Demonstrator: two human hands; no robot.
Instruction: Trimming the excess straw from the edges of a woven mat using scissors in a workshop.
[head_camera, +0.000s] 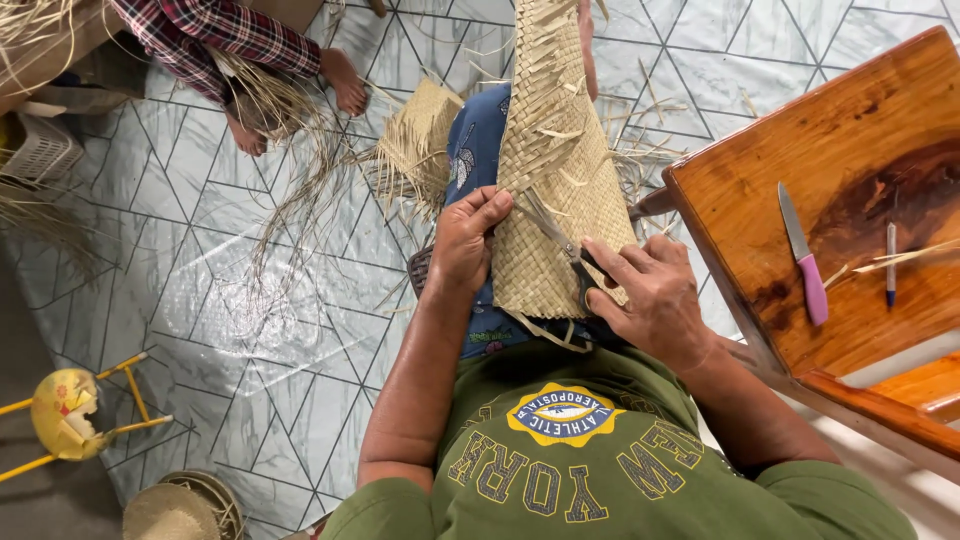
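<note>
The left hand (468, 240) pinches the tan woven straw mat (560, 180) on the lap; the right hand (650, 295) grips dark-handled metal scissors (562, 245) against it.

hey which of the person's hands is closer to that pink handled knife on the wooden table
The right. The right hand, holding scissors at the woven mat, sits just left of the table with the pink-handled knife. The left hand grips the mat's far edge.
</note>
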